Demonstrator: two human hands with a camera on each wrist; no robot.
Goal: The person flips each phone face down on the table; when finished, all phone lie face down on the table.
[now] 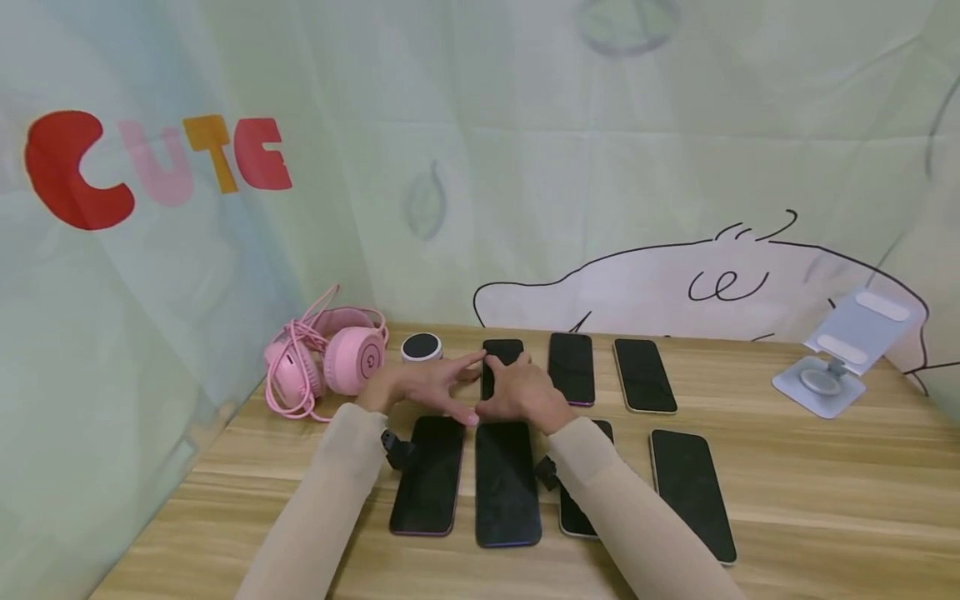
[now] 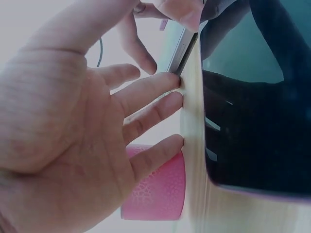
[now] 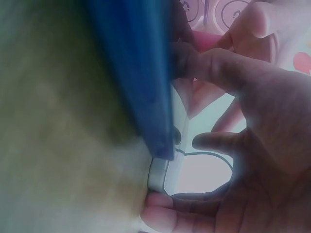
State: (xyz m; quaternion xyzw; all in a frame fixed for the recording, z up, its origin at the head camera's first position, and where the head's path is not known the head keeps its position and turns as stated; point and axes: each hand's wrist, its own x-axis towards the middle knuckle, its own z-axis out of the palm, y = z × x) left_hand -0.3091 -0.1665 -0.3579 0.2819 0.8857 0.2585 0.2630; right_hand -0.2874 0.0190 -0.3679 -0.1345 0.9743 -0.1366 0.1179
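Observation:
A black-screened smartphone (image 1: pixel 489 385) lies in the back row, between both hands. My right hand (image 1: pixel 522 390) reaches over it with bent fingers and thumb, holding it around its edges. My left hand (image 1: pixel 435 383) comes from the left with fingers and thumb spread; in the left wrist view its fingertips (image 2: pixel 170 80) touch the table and the end of the phone's grey edge (image 2: pixel 183 51). Just below the hands are a phone (image 1: pixel 508 483) with a blue edge and another (image 1: pixel 429 475) with a purple edge. The right hand's contact is partly hidden.
Two more phones, one purple-edged (image 1: pixel 572 369) and one pale-edged (image 1: pixel 645 375), lie to the right. In front are a half-covered phone (image 1: pixel 576 517) and another (image 1: pixel 693 496). Pink headphones (image 1: pixel 352 360) and a white cylinder (image 1: pixel 422 347) stand left; a folding stand (image 1: pixel 821 382) stands right.

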